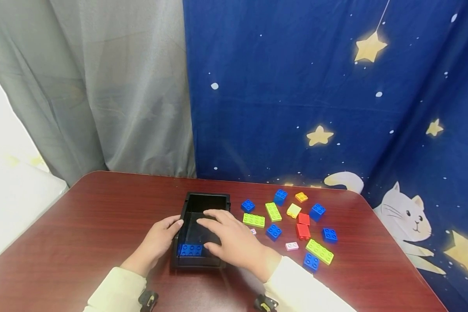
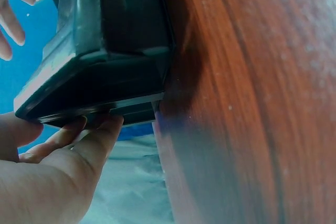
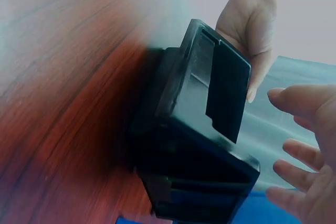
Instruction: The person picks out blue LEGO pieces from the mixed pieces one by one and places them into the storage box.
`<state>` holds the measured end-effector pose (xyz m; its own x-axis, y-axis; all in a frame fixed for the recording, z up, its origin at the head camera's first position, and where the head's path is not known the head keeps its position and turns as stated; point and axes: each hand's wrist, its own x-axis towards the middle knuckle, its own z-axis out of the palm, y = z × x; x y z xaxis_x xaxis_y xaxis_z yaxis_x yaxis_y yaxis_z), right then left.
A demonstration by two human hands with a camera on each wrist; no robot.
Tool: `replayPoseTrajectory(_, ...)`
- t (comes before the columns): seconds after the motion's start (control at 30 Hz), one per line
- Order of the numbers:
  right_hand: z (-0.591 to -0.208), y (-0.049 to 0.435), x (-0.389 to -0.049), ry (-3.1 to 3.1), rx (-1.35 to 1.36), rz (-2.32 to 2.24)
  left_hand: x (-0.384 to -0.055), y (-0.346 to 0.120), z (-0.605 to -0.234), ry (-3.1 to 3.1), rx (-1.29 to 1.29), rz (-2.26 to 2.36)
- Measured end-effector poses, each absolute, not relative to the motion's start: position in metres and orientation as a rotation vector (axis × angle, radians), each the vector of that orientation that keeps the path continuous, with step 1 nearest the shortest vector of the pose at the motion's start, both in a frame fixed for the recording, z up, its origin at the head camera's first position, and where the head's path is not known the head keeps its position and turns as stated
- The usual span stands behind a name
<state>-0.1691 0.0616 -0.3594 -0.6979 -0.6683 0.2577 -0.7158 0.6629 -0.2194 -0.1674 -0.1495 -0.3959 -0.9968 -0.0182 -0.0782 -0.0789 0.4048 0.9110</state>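
A black plastic box (image 1: pixel 201 261) stands on the table with its top uncovered. One blue brick (image 1: pixel 191 250) lies inside at the near left corner. My left hand (image 1: pixel 158 239) holds the box by its left wall, thumb at the rim and fingers against the outer side; the left wrist view shows those fingers (image 2: pixel 100 135) on the wall. Over the right half of the box hovers my right hand (image 1: pixel 238 242), its fingers spread with nothing between them. In the right wrist view that hand (image 3: pixel 310 150) appears beside the rim, fingers apart.
Right of the box lie scattered bricks: several blue ones (image 1: pixel 274 232), lime ones (image 1: pixel 254 220), red ones (image 1: pixel 303 232), yellow ones (image 1: pixel 294 210) and pink ones (image 1: pixel 291 246). Behind the brown table (image 1: pixel 113 234) hang a grey curtain (image 1: pixel 140 86) and a blue starry curtain (image 1: pixel 265 108).
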Motion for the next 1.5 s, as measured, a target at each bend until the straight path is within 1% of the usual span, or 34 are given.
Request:
replayPoseTrajectory(0.5, -0.357, 0.088, -0.167, -2.722, 1.069, 0.566, -0.168, -0.150, -0.395, 2.583, -0.097, 1.669)
replayPoseTrajectory(0.87, -0.363, 0.110, -0.164, -2.786, 0.942, 0.543, -0.167, -0.150, -0.395, 2.575, -0.095, 1.676)
replayPoseTrajectory(1.1, -0.370, 0.123, -0.163, -2.775, 0.924, 0.542, -0.167, -0.150, -0.395, 2.573, -0.101, 1.686)
replayPoseTrajectory(1.5, -0.382, 0.132, -0.169, -2.852, 0.837, 0.544, -0.167, -0.151, -0.395, 2.556, -0.093, 1.680)
